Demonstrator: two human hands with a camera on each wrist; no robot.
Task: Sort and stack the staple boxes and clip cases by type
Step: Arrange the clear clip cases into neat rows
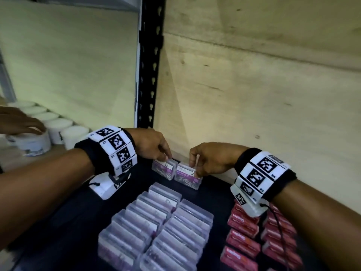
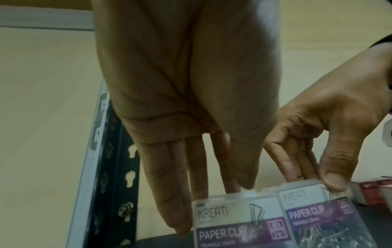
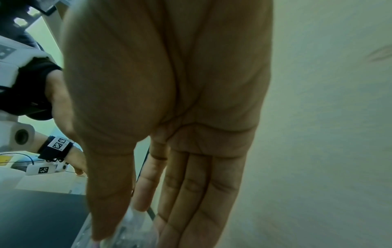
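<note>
At the shelf's left end, another person's hand (image 1: 21, 122) rested on white round tubs (image 1: 58, 130). On the dark shelf's back edge, the left hand (image 1: 152, 145) pinched the top of a clear plastic paper-clip case (image 1: 163, 169). Just beside it, the right hand (image 1: 211, 159) pinched a second clear case (image 1: 187, 176). Nearer lay rows of clear clip cases (image 1: 156, 231) and red staple boxes (image 1: 244, 241).

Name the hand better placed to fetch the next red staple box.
Right. The right hand is nearer the red staple boxes, which lie under its forearm. The left hand is across the clear clip cases. Both hands grip paper clip cases now.
</note>
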